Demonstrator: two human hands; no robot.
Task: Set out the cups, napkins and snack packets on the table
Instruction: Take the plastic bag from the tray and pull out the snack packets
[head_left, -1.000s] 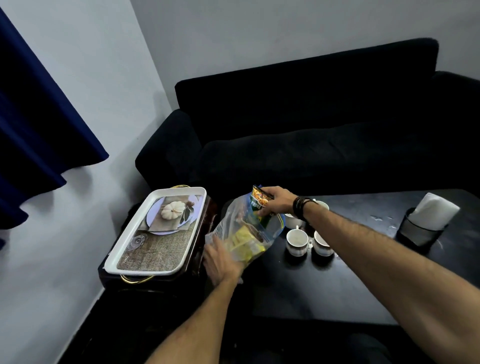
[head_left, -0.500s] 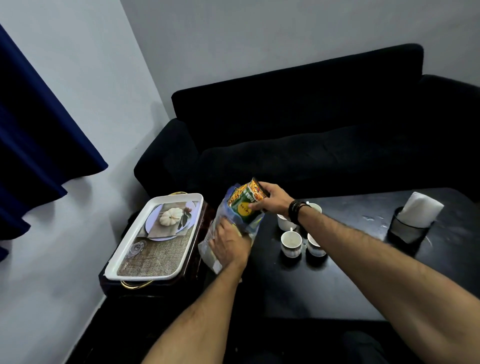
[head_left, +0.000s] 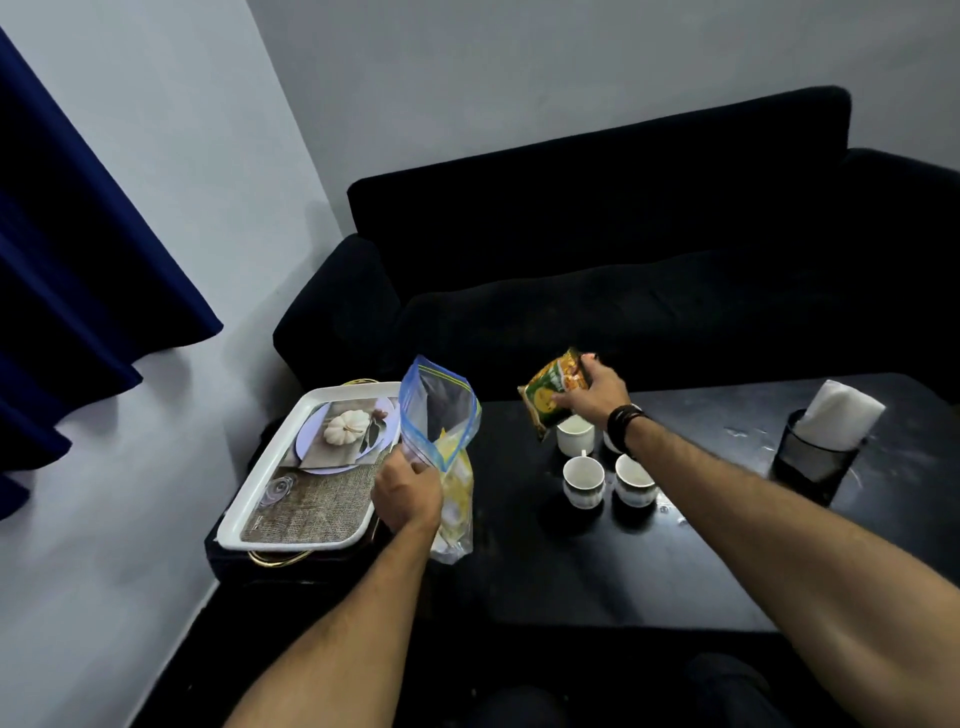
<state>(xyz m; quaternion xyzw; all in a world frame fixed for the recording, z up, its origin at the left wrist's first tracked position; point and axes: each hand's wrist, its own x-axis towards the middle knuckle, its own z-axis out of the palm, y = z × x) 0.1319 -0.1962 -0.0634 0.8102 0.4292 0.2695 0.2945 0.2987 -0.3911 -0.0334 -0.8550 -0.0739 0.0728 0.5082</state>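
Right hand, grip closed on a green snack packet now clear of the zip-lock bag pinched by the left hand, carries it over the cups for placing on the worktop.

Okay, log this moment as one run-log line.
left hand: holds zip bag open | right hand: holds snack packet above cups | table: napkin holder at right

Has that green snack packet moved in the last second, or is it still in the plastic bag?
Yes. The right hand has drawn the green snack packet out of the plastic bag and carried it rightward, above the cups.
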